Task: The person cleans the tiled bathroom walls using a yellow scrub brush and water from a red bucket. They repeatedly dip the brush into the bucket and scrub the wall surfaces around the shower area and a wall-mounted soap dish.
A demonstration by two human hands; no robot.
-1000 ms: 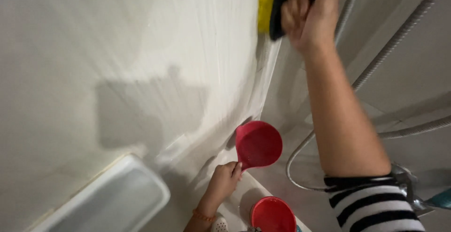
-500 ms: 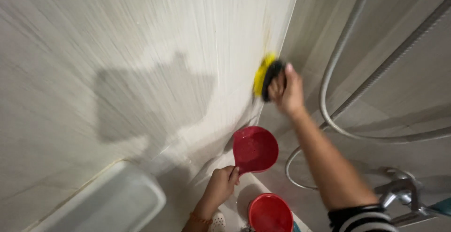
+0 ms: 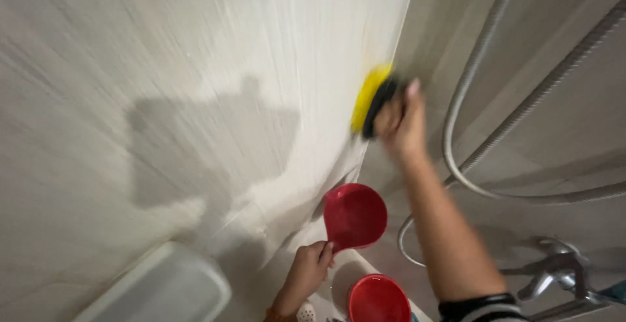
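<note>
My right hand (image 3: 399, 123) grips a scrub brush (image 3: 370, 105) with yellow bristles and a dark back, pressed against the pale tiled wall (image 3: 195, 67) near the corner. The hand and brush are blurred by motion. Lower down, my left hand (image 3: 308, 273) holds the handle of a red plastic scoop (image 3: 354, 216), its open bowl facing me. A red bucket (image 3: 377, 299) stands below the scoop at the bottom edge.
A grey shower hose (image 3: 466, 100) loops down the right wall to a metal tap (image 3: 554, 273) at the lower right. A white rectangular tank lid (image 3: 163, 289) sits at the lower left. The striped sleeve (image 3: 486, 310) of my right arm shows at the bottom.
My right hand has slid the brush down the wall from the top of the view to mid-height. The left hand and red scoop have stayed about where they were.
</note>
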